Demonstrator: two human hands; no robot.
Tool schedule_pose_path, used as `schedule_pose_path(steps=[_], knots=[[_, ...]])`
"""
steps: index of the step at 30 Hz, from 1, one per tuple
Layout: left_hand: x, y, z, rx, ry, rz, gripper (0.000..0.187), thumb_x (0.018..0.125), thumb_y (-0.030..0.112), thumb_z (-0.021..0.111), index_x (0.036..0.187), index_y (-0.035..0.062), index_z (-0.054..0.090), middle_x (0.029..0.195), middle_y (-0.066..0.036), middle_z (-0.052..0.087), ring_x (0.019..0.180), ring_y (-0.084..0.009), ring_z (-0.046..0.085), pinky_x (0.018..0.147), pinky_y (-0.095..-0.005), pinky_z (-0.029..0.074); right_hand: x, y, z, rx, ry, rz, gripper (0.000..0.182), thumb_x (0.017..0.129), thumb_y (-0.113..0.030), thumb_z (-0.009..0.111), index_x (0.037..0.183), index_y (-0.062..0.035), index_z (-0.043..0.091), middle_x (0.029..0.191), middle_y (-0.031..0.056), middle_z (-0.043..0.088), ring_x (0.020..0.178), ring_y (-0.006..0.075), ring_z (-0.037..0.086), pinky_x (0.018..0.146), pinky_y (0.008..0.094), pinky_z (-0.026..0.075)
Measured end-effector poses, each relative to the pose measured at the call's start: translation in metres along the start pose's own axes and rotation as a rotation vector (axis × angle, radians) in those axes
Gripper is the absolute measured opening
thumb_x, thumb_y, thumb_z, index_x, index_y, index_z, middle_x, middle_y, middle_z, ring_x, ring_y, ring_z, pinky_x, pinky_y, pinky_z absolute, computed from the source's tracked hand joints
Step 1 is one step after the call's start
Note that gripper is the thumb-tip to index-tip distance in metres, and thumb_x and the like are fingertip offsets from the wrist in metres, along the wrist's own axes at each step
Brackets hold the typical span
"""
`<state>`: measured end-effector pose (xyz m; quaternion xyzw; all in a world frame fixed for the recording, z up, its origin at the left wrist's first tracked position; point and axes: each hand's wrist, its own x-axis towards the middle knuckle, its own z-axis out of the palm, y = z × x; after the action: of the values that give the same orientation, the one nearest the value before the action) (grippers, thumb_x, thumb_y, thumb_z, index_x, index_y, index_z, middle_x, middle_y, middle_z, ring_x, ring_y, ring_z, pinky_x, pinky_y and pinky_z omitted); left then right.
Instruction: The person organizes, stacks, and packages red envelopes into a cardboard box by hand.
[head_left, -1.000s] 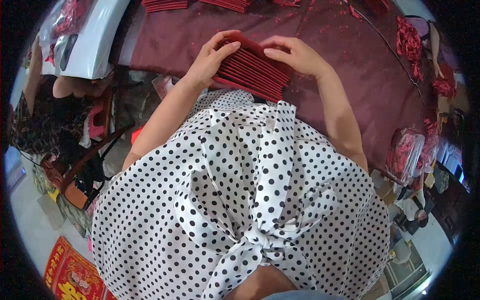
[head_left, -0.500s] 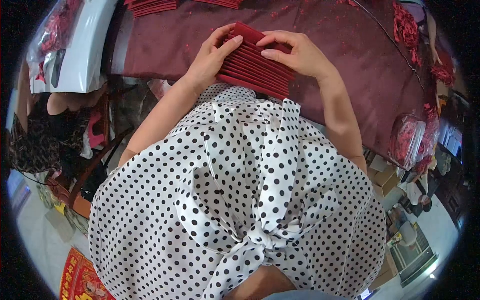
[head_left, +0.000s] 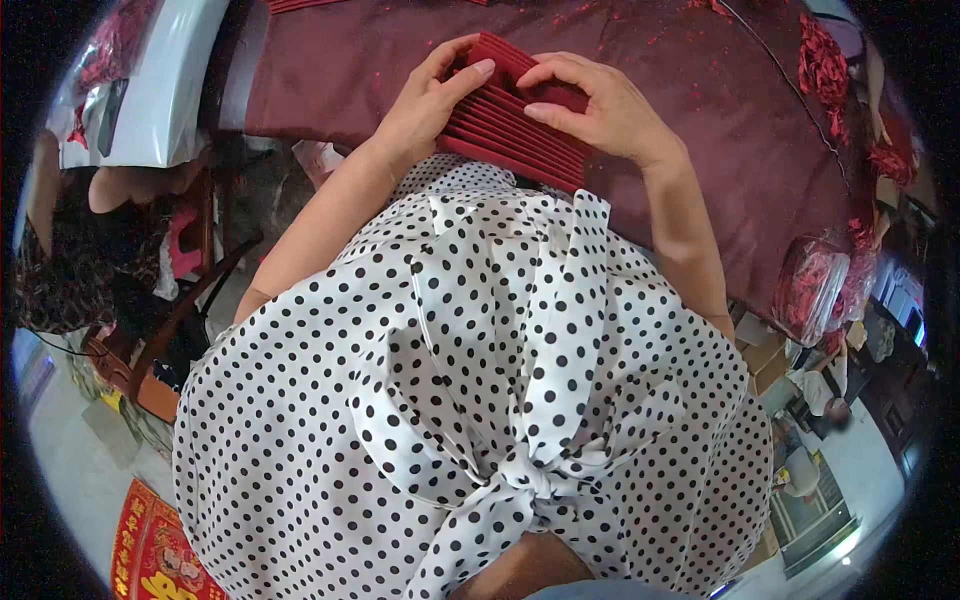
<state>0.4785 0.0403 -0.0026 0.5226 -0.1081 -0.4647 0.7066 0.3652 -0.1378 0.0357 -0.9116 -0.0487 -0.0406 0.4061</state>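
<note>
A fanned stack of dark red flat pieces (head_left: 515, 130), like folded paper or card, is tilted over the table's near edge, its many edges showing as ridges. My left hand (head_left: 432, 95) grips the upper left side, thumb on the front and fingers wrapped behind. At the upper right, my right hand (head_left: 605, 108) has its bent forefinger and thumb on the far pieces, a dark gap showing between them. What its other fingers touch is hidden.
A maroon cloth (head_left: 330, 90) sprinkled with red bits covers the table. More red stacks (head_left: 290, 4) lie at the far edge. Clear bags of red material (head_left: 805, 290) and a thin cord (head_left: 780, 75) are on the right. Another person's arm (head_left: 120, 185) shows at left.
The view has shifted slightly, so the far stacks are mostly out of frame. Both hands keep their places on the red stack, with the right thumb and forefinger a little wider apart.
</note>
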Motion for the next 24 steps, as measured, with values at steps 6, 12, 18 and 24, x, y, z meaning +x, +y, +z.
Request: schedule_pose_path(steps=[6, 12, 18, 24], knots=[[-0.001, -0.006, -0.006, -0.004, -0.003, 0.027, 0.048, 0.087, 0.019, 0.061, 0.128, 0.0033, 0.042, 0.113, -0.007, 0.054, 0.100, -0.0130, 0.055, 0.085, -0.0250, 0.046, 0.003, -0.005, 0.007, 0.040, 0.050, 0.161, 0.021, 0.082, -0.019, 0.058, 0.101, -0.0095, 0.058, 0.101, 0.0124, 0.061, 0.093, 0.0301, 0.060, 0.076, 0.0368, 0.049], [0.000, -0.007, -0.009, -0.015, 0.015, 0.012, 0.047, 0.087, 0.020, 0.060, 0.128, 0.0023, 0.042, 0.114, -0.008, 0.055, 0.099, -0.0132, 0.055, 0.084, -0.0252, 0.046, -0.003, 0.001, 0.014, -0.060, 0.009, -0.010, 0.021, 0.083, -0.021, 0.059, 0.102, -0.0138, 0.059, 0.109, 0.0109, 0.058, 0.095, 0.0310, 0.059, 0.078, 0.0354, 0.050], [-0.003, -0.001, -0.006, -0.021, 0.049, -0.025, 0.049, 0.087, 0.022, 0.061, 0.127, 0.0027, 0.042, 0.111, -0.009, 0.056, 0.094, -0.0141, 0.058, 0.081, -0.0273, 0.049, -0.001, -0.005, 0.013, -0.054, -0.028, 0.005, 0.021, 0.083, -0.022, 0.059, 0.102, -0.0133, 0.059, 0.111, 0.0100, 0.057, 0.098, 0.0302, 0.058, 0.081, 0.0354, 0.048], [-0.002, -0.004, -0.009, -0.022, 0.016, -0.018, 0.052, 0.086, 0.023, 0.062, 0.129, 0.0042, 0.040, 0.111, -0.009, 0.057, 0.094, -0.0146, 0.058, 0.080, -0.0281, 0.049, 0.004, -0.008, 0.014, 0.028, 0.011, 0.130, 0.019, 0.084, -0.022, 0.057, 0.101, -0.0134, 0.058, 0.114, 0.0099, 0.055, 0.096, 0.0304, 0.058, 0.080, 0.0370, 0.048]])
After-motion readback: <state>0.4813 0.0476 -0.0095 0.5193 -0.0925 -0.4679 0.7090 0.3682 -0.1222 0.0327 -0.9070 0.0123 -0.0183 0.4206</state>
